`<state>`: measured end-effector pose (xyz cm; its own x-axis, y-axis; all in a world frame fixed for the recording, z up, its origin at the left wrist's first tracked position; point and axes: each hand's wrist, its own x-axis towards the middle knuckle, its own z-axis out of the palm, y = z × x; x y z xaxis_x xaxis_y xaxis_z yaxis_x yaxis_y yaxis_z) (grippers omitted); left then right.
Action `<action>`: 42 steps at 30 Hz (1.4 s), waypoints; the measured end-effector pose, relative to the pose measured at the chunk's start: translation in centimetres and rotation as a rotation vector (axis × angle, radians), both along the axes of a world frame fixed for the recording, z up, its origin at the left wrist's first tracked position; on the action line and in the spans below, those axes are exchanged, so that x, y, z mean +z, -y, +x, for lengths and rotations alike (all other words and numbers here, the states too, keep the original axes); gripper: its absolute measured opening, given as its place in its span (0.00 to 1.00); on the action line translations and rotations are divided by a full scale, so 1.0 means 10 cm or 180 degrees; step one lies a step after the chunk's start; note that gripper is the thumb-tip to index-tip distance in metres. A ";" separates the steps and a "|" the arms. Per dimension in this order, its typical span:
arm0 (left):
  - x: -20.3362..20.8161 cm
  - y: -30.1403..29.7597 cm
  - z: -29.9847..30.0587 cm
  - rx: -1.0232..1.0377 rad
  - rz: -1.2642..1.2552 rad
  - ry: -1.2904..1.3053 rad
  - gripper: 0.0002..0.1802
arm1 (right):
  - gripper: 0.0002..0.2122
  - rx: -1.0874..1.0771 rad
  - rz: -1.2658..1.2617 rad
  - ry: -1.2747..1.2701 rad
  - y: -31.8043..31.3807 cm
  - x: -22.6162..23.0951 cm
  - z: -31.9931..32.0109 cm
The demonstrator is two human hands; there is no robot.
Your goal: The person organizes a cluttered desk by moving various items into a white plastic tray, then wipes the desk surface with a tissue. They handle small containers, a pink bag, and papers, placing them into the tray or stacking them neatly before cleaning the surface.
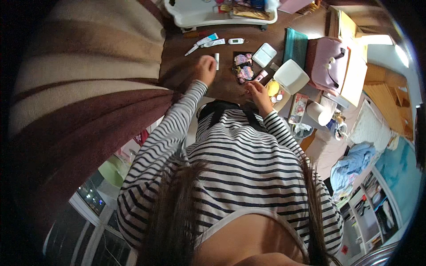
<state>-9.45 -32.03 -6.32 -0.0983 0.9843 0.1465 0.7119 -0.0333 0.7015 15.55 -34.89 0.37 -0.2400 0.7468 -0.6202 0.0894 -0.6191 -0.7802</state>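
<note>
Over the dark brown table [177,64], my left hand [205,70] is closed, its fingers curled, right beside a slim white tube [217,61]. Whether the fingers grip anything is hidden. My right hand [259,94] has its fingers drawn together at the table's near edge; what they hold, if anything, is too small to make out. Just beyond it lies a small pink tube [262,75]. Touching its right side is an open cream box [278,104] with a yellow round thing [273,88] and small items inside. Between the hands sits a dark, colourfully printed packet [243,67].
Farther back lie blue-and-white tubes [207,41], a white digital thermometer [236,41] and a white case [264,55]. A white tray [195,20] of goods stands at the far edge. To the right are a teal case [295,48] and pink bag [327,64]; a curtain [111,57] hangs left.
</note>
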 end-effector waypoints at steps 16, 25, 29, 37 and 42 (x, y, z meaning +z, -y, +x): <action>0.35 0.24 1.26 -0.1658 -0.0707 0.0275 0.09 | 0.10 -0.2735 -0.0738 -0.0679 0.30 -0.09 1.00; 0.27 0.25 1.49 -0.1720 -0.1410 0.0534 0.09 | 0.13 -0.1141 -0.0537 0.0665 0.55 -0.45 1.19; 0.21 0.34 1.56 -0.1673 -0.1633 0.0655 0.09 | 0.14 -0.1314 -0.0344 0.0269 0.64 -0.48 1.25; 0.17 0.32 1.79 -0.0348 -0.4943 0.1818 0.28 | 0.16 -0.2035 0.0532 0.0481 -0.10 -0.28 1.81; 0.07 0.36 1.91 0.0003 -0.4256 0.1445 0.23 | 0.23 -0.2291 -0.0217 -0.0744 -0.52 -0.15 1.85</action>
